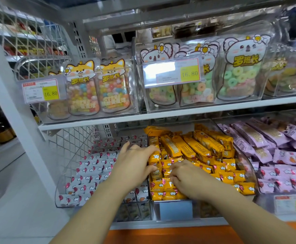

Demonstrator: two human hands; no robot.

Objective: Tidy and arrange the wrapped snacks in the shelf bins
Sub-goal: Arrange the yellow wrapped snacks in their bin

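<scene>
Currently, left hand grasps a yellow snack in the middle bin; right hand: grip cannot be told.

Both forearms are bare and reach forward from the lower edge, converging. The left hand is palm down, its outermost finger extended. Its other fingers and thumb are curled round a yellow snack pack. The right hand is palm down, with its fingers curled leftward. Whether they hold anything cannot be determined.
</scene>
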